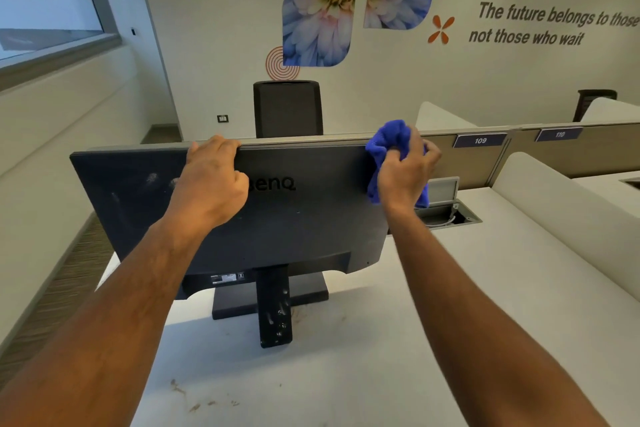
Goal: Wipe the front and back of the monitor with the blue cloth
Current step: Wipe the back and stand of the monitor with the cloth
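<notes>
A black monitor (304, 218) stands on a white desk with its back toward me; dusty smears show on the left of the panel and on the stand (275, 308). Its screen side is hidden. My left hand (211, 180) grips the monitor's top edge near the middle, fingers curled over it. My right hand (405, 173) holds a bunched blue cloth (391, 139) against the monitor's upper right corner, with cloth hanging down along the right edge.
The white desk (381, 357) has brown specks near its front. An open cable hatch (446, 208) lies right of the monitor. A low divider (485, 156) with number plates 109 and 110 runs behind. A black chair (287, 107) stands beyond it.
</notes>
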`<state>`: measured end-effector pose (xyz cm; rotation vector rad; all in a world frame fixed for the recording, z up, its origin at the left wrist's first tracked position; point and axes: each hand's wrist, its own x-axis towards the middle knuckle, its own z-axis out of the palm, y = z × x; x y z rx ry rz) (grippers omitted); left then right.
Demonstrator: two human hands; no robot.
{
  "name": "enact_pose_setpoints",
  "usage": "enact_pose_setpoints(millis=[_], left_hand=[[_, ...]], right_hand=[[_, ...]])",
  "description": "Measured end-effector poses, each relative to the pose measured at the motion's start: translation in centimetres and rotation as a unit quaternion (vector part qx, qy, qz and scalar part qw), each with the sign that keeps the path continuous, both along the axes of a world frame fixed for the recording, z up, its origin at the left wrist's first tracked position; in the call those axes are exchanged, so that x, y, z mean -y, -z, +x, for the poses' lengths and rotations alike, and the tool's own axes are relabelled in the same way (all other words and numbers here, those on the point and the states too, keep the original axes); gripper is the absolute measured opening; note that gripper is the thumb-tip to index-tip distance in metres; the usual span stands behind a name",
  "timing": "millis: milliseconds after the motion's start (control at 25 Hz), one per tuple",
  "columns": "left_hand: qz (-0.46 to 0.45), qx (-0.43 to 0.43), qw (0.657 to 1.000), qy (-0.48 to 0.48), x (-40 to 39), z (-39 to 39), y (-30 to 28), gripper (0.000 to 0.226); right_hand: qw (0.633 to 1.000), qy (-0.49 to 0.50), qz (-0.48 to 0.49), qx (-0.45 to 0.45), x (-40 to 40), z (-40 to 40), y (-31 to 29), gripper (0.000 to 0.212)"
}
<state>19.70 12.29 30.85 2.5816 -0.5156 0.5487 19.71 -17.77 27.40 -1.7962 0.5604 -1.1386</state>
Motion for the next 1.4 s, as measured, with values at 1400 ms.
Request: enact_pose_setpoints(millis=[1400], left_hand=[[0.011,0.032,0.998,0.061,4.8,0.1,0.6,0.072]], right_hand=[[0.857,-0.171,0.446,-0.195,1.0,-3.4,20.1,0.025]])
